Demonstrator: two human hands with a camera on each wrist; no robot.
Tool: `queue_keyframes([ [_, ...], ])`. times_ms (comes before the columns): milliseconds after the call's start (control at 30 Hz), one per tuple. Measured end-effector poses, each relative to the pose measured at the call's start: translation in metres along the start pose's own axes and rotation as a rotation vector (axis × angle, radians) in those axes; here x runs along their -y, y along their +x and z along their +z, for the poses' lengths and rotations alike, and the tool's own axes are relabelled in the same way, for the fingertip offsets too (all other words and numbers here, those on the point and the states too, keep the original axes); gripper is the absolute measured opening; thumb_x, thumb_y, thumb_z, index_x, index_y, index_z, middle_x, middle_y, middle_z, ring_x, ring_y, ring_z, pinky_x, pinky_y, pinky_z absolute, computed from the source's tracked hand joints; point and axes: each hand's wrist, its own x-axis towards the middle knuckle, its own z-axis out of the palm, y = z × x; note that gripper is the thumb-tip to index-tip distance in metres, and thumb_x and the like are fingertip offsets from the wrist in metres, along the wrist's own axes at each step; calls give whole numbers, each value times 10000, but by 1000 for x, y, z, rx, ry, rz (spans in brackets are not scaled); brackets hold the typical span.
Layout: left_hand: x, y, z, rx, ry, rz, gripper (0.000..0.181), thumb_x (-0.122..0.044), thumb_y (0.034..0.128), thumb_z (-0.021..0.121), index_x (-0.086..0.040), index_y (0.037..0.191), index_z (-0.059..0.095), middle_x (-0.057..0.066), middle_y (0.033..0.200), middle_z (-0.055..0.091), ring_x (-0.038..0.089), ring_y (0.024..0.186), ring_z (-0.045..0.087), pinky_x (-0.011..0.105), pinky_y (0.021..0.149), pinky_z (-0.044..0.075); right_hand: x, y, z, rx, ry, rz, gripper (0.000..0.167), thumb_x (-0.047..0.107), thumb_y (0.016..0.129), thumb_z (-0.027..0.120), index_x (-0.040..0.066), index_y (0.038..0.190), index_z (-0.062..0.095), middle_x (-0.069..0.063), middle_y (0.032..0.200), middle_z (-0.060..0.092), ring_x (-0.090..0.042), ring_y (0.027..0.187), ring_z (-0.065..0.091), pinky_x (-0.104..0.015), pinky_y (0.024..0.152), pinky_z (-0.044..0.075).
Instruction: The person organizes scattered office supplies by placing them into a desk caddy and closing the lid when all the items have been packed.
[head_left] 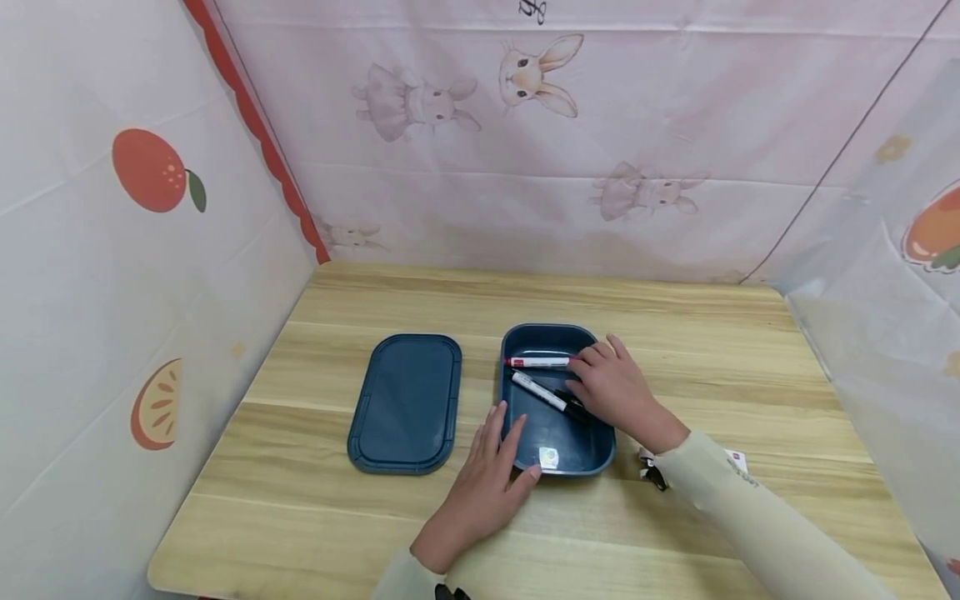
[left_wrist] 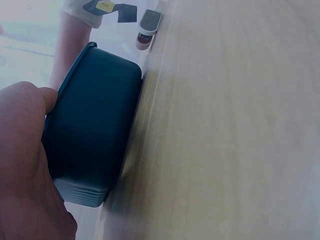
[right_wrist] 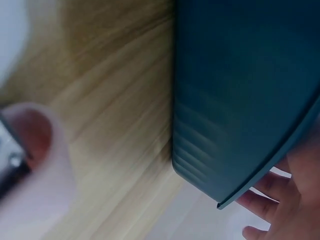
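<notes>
An open dark blue plastic box (head_left: 555, 462) stands on the wooden table. Inside lie a white marker (head_left: 538, 390) with a black cap and another black-capped item, partly covered. My right hand (head_left: 611, 392) reaches over the box's right rim; its fingers grip the end of a red-and-white marker (head_left: 536, 362) near the far wall. How the thumb meets it is hidden. My left hand (head_left: 487, 483) rests on the near left corner, fingers along the left rim and thumb at the near edge. In the left wrist view the thumb touches the box's outer wall (left_wrist: 95, 115).
A flat dark blue lid (head_left: 405, 404) lies left of the box. Beyond the right forearm a small white piece (head_left: 738, 458) with a red mark shows in part. The right wrist view has a blurred pale pink rounded thing (right_wrist: 55, 165). Printed cloths hang round the table.
</notes>
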Motion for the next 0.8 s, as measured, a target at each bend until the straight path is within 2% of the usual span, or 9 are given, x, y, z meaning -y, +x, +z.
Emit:
queue_keyframes([
  [100, -1, 0, -1, -3, -3, 9, 705, -532, 1046, 423, -260, 1636, 148, -9, 1707, -114, 188, 1571, -115, 543, 1255, 123, 1, -3, 1, -27, 31, 6, 339, 306, 923, 735, 49, 1144, 738, -129, 1139, 688, -326, 1109, 605, -525, 1088, 416],
  [233, -1, 0, -2, 1, -4, 7, 704, -531, 1047, 422, -264, 1636, 143, -14, 1706, -119, 181, 1569, -123, 544, 1255, 119, 2, -8, 1, -16, 58, 27, 419, 348, 950, 694, 35, 1228, 696, -158, 1222, 646, -320, 1155, 588, -480, 1049, 474],
  [600, 0, 0, -1, 12, -9, -1, 702, -525, 1048, 423, -273, 1636, 133, -9, 1705, -122, 181, 1568, -129, 562, 1251, 111, 5, -28, -11, 120, 194, 188, 652, 533, 1014, 518, 68, 1470, 511, -193, 1495, 468, -361, 1404, 416, -533, 1173, 347],
  [700, 0, 0, -1, 11, -11, -1, 704, -533, 1047, 421, -273, 1636, 136, -2, 1707, -114, 186, 1569, -126, 569, 1249, 110, 3, -35, -12, 133, 221, 223, 698, 568, 1028, 452, 72, 1520, 443, -188, 1532, 426, -364, 1432, 377, -543, 1187, 317],
  [800, -1, 1, -2, 8, -11, 0, 708, -543, 1044, 418, -273, 1636, 138, 0, 1708, -110, 180, 1568, -131, 561, 1252, 102, 0, -41, -12, 109, 237, 243, 703, 567, 1036, 428, 72, 1535, 413, -184, 1532, 422, -365, 1425, 377, -544, 1184, 311],
])
